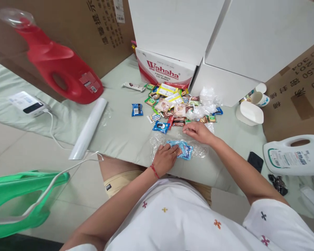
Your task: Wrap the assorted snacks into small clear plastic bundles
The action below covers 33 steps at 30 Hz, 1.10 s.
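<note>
My left hand [165, 158] lies with its fingers stretched flat over blue snack packets [187, 152] in a clear plastic bag [199, 150] near the table edge. A red cord is on that wrist. My right hand [199, 132] is just beyond the bag, at the front of the snack pile, its fingers loosely bent and nothing visible in them. The pile holds several small wrapped snacks, among them yellow packets [167, 90], beige packets [179, 110] and brown packets [179, 121]. A blue packet [161, 127] and another blue packet [137, 109] lie to the left.
Behind the pile stand a Wahaha carton [166, 69] and white boxes [175, 28]. Leftward are a red jug [65, 66], a plastic-film roll [88, 129] and a white device [28, 104] with a cable. Rightward are a white bowl [249, 113], a phone [255, 161], keys [278, 184] and a white jug [295, 155].
</note>
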Motion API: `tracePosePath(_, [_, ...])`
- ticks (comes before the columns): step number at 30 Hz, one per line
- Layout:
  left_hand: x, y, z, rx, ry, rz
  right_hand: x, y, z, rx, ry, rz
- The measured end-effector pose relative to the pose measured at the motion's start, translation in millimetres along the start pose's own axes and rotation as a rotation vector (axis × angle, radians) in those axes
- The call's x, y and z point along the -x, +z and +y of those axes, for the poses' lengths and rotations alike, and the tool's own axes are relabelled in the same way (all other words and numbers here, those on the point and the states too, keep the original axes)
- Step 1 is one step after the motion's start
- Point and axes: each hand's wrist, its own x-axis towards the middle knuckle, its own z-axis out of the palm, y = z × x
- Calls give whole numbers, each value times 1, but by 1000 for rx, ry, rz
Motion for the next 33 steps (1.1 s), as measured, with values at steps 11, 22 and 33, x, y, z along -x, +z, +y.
tracePosePath(11, [-1, 1, -2, -3, 15, -9, -57, 44, 13, 377, 28, -153])
tracePosePath(22, [2, 11, -1, 59, 1, -22, 12, 56, -28, 383, -179, -150])
tracePosePath(33, [40, -4, -49, 825, -208, 175, 67, 121, -22, 551, -38, -120])
